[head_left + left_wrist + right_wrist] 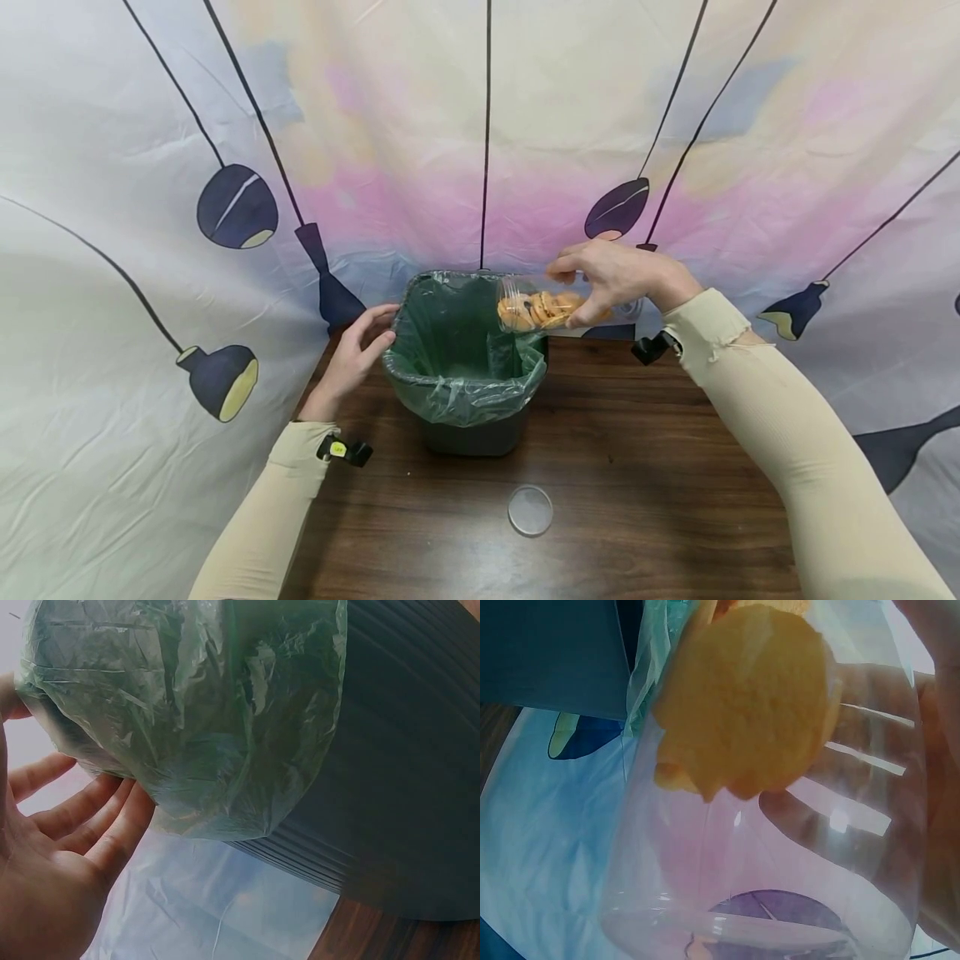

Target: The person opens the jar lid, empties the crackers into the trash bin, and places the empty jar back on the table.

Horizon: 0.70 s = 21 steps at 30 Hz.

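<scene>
— While the bin gets filled, what is the left hand [352, 354] doing over on that side?

— Its grip is wide and holds nothing: straight fingers [90, 817] lie flat against the green liner [187, 720] folded over the rim of the dark bin [468, 433]. I judge it is there to steady the bin so it cannot slide on the bench [637, 467]

— And the bin itself?

— Upright near the back of the bench, close to the patterned curtain [112, 167], mouth open and the liner spread across it

— What is above its right edge?

— A clear plastic jar [536, 304], tipped on its side with the mouth over the opening. Orange crackers [536, 310] have slid toward that mouth; in the right wrist view one cracker [742, 705] fills the jar's neck. Tilted like that, they look set to fall into the liner

— Who holds it?

— The right hand [622, 279], its grip closed round the jar's body, fingers showing through the clear wall

— Anything nearer?

— A round clear lid [530, 510] lies flat in front of the bin, well apart from both hands, probably set out of the way
</scene>
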Motion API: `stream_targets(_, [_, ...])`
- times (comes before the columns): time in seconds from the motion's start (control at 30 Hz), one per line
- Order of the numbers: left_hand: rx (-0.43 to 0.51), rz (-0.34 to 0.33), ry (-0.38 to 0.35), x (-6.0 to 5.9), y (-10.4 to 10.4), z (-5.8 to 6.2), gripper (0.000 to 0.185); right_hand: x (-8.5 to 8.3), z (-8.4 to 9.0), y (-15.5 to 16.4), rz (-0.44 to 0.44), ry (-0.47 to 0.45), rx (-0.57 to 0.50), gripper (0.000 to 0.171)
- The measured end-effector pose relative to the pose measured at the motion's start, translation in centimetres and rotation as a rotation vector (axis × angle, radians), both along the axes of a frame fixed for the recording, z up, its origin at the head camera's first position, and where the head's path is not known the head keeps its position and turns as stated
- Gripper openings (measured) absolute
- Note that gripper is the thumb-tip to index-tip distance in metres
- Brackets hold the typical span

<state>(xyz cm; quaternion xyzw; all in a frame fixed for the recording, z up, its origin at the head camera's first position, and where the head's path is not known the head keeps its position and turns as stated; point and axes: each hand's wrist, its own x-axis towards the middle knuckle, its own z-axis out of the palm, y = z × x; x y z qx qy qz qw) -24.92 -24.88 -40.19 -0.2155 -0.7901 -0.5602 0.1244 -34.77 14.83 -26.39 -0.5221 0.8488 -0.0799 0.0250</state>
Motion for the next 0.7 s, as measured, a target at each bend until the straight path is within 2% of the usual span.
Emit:
stream_targets(0.47, [0.000,0.005,0.001,0.12,0.12,0.14,0.043,-0.03,0.01,0.08,-0.002,-0.006,-0.024,0.070])
stream_targets(0.7, [-0.001,0.005,0.000,0.13,0.03,0.04,0.042,-0.02,-0.14,0.25,0.008,0.018,-0.039,0.066])
